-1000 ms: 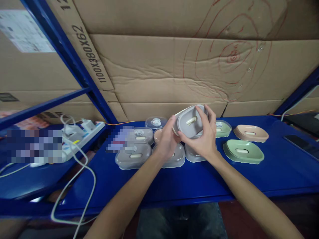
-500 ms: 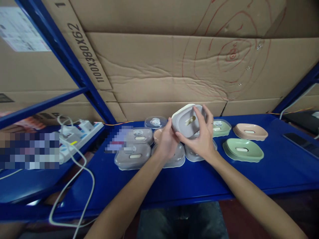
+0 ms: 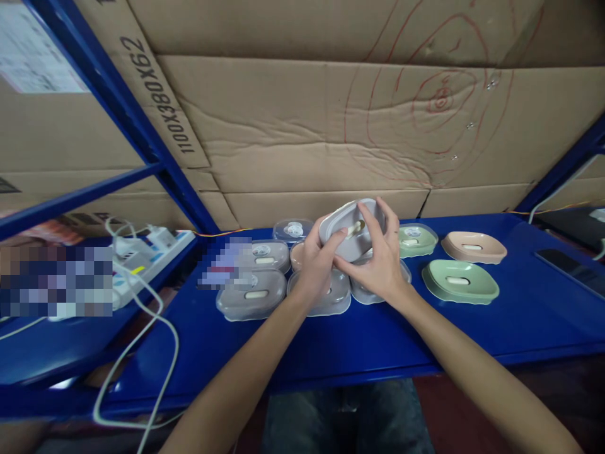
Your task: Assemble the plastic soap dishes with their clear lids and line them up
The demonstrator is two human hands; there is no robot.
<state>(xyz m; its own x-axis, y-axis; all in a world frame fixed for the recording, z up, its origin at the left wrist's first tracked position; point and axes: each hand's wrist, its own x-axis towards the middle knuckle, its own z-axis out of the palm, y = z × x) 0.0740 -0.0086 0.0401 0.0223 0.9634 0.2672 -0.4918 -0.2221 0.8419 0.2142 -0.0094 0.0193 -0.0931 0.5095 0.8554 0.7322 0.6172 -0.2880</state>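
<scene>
Both hands hold one grey oval soap dish point(image 3: 352, 231) tilted up above the blue table point(image 3: 331, 343), its slotted face turned toward me. My left hand point(image 3: 317, 268) grips its left end and my right hand point(image 3: 380, 258) wraps its right side with the fingers over the top rim. Below them lie several grey dishes under clear covers, among them one at the front left point(image 3: 251, 295) and another point(image 3: 331, 296) partly hidden by my left hand.
Two green dishes point(image 3: 459, 282) point(image 3: 416, 239) and a beige one point(image 3: 472, 247) lie to the right. A white power strip with cables point(image 3: 142, 255) sits at the left. A dark phone point(image 3: 570, 268) lies far right. Cardboard boxes point(image 3: 307, 126) wall off the back.
The held dish has dropped a little and shifted left while tilting, with both hands staying on it. The view has moved slightly.
</scene>
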